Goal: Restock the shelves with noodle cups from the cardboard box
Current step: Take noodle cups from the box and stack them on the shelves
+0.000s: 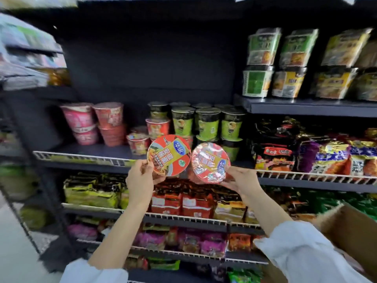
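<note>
- Up front of the dark metal shelf (87,149) w/ the white wire lip, I've got one cup per hand, both lids tilted toward me.
- Left hand (140,176): fingers curled round the rim of the red round noodle cup w/ the blue oval logo (169,155); thumb on the near edge.
- Right hand (237,179): fingers clamped under the second red foil-lidded noodle cup (211,162), shrink-wrap glossy; can't see how far the fingers wrap behind.
- The 2 cups sit just beside each other, rims nearly touching.
- Bare shelf patch lies far-left of the small red cups (138,142), right of the pink stacked cups (80,123).
- Brown cardboard box (346,231) near-right, by my right sleeve.
- Risks, imo: slick wrap + edge grip = cup could slip; pushing in past the wire lip could clip the lip or knock the small red cups over; stacking on the green-labelled cups (208,123) may topple them.
</note>
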The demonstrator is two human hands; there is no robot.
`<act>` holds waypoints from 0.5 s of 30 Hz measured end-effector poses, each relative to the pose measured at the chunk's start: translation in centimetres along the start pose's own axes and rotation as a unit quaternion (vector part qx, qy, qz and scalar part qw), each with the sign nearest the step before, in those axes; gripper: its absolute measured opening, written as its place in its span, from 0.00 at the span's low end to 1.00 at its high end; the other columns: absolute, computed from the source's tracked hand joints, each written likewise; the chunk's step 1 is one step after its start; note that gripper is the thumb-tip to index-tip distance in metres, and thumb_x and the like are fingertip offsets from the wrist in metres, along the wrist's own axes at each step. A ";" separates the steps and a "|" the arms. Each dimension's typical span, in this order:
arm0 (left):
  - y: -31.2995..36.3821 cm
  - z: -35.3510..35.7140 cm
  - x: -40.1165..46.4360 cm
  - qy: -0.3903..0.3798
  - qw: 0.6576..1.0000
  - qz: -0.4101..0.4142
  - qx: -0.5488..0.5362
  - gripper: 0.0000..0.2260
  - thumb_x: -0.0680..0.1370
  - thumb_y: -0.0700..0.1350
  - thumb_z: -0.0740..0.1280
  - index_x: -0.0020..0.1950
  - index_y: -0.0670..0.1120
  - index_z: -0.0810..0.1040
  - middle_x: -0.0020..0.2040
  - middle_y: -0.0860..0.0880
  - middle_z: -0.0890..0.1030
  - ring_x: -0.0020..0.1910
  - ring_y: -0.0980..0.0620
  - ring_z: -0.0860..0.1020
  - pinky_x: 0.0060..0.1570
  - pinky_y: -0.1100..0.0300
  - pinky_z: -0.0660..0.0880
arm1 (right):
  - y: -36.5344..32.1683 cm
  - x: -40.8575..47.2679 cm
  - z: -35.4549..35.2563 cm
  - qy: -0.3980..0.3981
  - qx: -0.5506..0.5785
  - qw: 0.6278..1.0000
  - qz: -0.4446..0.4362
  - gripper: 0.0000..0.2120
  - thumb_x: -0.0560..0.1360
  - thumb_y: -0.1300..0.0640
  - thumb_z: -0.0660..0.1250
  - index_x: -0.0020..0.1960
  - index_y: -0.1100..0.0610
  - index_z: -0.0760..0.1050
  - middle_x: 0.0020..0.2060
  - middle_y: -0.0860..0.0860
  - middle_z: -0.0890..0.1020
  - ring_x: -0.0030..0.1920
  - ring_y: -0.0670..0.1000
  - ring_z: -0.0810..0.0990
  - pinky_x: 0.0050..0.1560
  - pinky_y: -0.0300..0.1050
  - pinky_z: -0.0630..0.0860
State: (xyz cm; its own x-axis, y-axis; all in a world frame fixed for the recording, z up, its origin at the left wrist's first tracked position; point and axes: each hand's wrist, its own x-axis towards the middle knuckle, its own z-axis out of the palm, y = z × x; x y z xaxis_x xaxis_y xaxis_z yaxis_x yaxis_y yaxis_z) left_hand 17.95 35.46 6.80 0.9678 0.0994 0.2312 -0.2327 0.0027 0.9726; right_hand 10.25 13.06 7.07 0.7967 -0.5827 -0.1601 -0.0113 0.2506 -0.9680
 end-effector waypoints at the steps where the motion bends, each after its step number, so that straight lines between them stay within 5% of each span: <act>1: -0.1 -1.9 1.4 0.010 1.000 0.000 -0.001 0.04 0.81 0.38 0.59 0.49 0.41 0.73 0.53 0.37 0.77 0.45 0.42 0.80 0.31 0.63 0.80 | 0.5 0.1 2.5 -0.010 0.008 1.000 0.002 0.10 0.75 0.63 0.67 0.54 0.68 0.77 0.47 0.61 0.82 0.47 0.58 0.82 0.48 0.50 0.79; 3: -0.4 -5.4 3.9 0.031 1.000 0.002 0.001 0.05 0.81 0.38 0.58 0.50 0.40 0.73 0.52 0.36 0.78 0.43 0.42 0.81 0.29 0.65 0.80 | 1.5 0.6 7.3 -0.022 0.022 0.999 0.009 0.12 0.75 0.63 0.67 0.55 0.70 0.76 0.52 0.62 0.81 0.47 0.58 0.81 0.48 0.51 0.79; 7: -1.1 -10.1 8.5 0.071 0.997 -0.009 -0.012 0.05 0.82 0.39 0.58 0.50 0.41 0.72 0.54 0.37 0.78 0.45 0.41 0.81 0.30 0.64 0.80 | 2.0 1.6 15.3 -0.039 0.061 0.997 0.020 0.12 0.76 0.66 0.66 0.56 0.73 0.75 0.46 0.61 0.80 0.41 0.54 0.80 0.33 0.42 0.81; 11: -1.9 -12.5 13.7 0.094 0.995 -0.013 -0.022 0.04 0.81 0.38 0.59 0.53 0.41 0.72 0.54 0.39 0.77 0.45 0.45 0.80 0.31 0.64 0.80 | 1.4 4.5 22.3 -0.049 0.078 0.996 0.010 0.05 0.76 0.67 0.65 0.47 0.70 0.74 0.52 0.60 0.77 0.49 0.56 0.78 0.49 0.49 0.78; 15: -3.1 -13.6 20.1 0.100 0.995 -0.009 -0.011 0.04 0.81 0.38 0.59 0.53 0.41 0.73 0.54 0.40 0.78 0.44 0.45 0.80 0.35 0.60 0.81 | 1.1 9.7 29.4 -0.048 0.084 0.995 0.002 0.06 0.75 0.70 0.65 0.51 0.68 0.72 0.53 0.62 0.76 0.53 0.61 0.79 0.37 0.44 0.81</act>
State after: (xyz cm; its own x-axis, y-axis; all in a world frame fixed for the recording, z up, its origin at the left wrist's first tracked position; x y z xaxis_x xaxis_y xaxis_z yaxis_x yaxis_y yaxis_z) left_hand 36.82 50.97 8.07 0.9340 0.2952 0.2012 -0.2188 0.0276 0.9754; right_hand 35.72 30.36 10.17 0.8505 -0.5078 -0.1369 0.0801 0.3823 -0.9206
